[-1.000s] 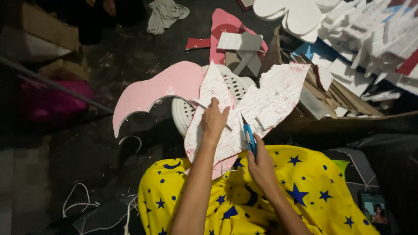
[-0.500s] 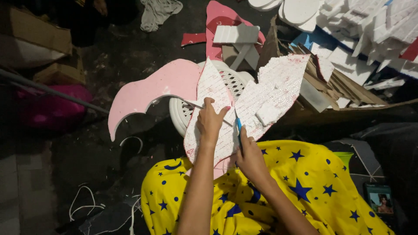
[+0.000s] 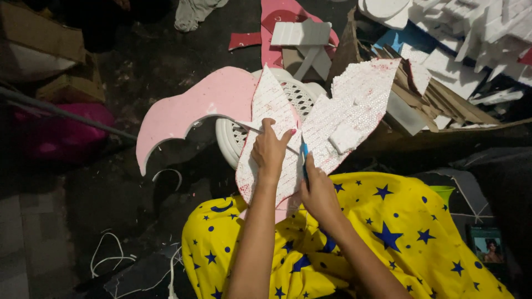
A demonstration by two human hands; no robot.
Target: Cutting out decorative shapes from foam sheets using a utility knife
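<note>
1. Over the lap, at six o'clock, a white glittered foam cutout (image 3: 310,133) is being pressed flat by the left hand (image 3: 271,149), fingers spread.
2. At its centre a blue cutter (image 3: 304,158) is being gripped tightly by the right hand (image 3: 318,191); trimming seems partly done; the pink foam piece (image 3: 194,108) at ten o'clock is lying untouched.

Pretty cramped up front: the foam sheet (image 3: 332,122) covers the white plastic stool (image 3: 233,138), and the scrap pile (image 3: 443,66) walls off the right. Left of the pink foam piece (image 3: 188,111) the dark floor (image 3: 138,61) is mostly open, apart from loose cord (image 3: 108,252).
</note>
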